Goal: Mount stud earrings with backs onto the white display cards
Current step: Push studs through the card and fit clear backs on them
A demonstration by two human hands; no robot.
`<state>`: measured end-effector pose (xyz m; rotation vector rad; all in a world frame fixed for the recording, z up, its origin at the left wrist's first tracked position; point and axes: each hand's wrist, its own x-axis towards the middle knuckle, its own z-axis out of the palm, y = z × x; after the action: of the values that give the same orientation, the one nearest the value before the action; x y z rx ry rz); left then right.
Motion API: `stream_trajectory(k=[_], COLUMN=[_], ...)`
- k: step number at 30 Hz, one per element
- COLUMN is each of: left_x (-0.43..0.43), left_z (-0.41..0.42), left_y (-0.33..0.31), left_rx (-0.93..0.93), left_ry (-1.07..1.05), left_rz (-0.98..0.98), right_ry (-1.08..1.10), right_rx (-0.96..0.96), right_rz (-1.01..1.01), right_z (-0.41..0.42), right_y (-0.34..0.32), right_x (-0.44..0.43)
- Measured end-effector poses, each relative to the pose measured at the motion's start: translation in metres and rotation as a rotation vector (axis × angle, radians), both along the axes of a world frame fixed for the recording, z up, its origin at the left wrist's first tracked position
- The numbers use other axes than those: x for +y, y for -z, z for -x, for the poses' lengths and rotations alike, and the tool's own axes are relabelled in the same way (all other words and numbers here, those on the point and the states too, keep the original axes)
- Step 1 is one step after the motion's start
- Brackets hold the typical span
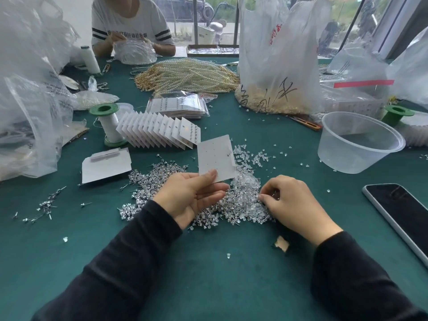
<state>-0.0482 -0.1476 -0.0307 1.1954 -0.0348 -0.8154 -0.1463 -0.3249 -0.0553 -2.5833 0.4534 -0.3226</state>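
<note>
My left hand [192, 195] pinches the lower edge of a white display card [216, 156] and holds it upright above the table; one stud sits near the card's right edge. A pile of silver stud earrings [162, 179] and clear backs [243, 193] lies on the green table under both hands. My right hand [291, 202] rests on the pile's right side with fingers curled, its fingertips pinching something small in the pile; which piece it is I cannot make out. A fanned row of finished cards [159, 130] stands behind.
A clear plastic tub [361, 142] sits at the right and a phone [403, 216] near the right edge. Blank cards [105, 165], thread spools [108, 123], pearl strands [187, 75] and plastic bags [278, 66] crowd the back. Another person works opposite.
</note>
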Motion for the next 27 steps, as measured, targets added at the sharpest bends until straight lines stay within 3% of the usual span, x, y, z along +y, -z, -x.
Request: stream_trajectory(k=[6, 15, 23, 27], left_x=[0.0, -0.003, -0.008, -0.009], left_z=[0.0, 0.003, 0.01, 0.011], left_y=[-0.001, 0.0, 0.003, 0.003], left_rx=[-0.011, -0.103, -0.205, -0.23], left_ry=[-0.024, -0.113, -0.116, -0.136], left_rz=[-0.037, -0.069, -0.116, -0.124], right_ry=[0.074, 0.072, 0.073, 0.066], right_rx=[-0.185, -0.234, -0.197, -0.219], right_rz=[-0.222, -0.528, -0.448, -0.551], right_z=[0.003, 0.007, 0.007, 0.007], right_y=[-0.007, -0.016, -0.013, -0.014], right_x=[-0.004, -0.004, -0.003, -0.004])
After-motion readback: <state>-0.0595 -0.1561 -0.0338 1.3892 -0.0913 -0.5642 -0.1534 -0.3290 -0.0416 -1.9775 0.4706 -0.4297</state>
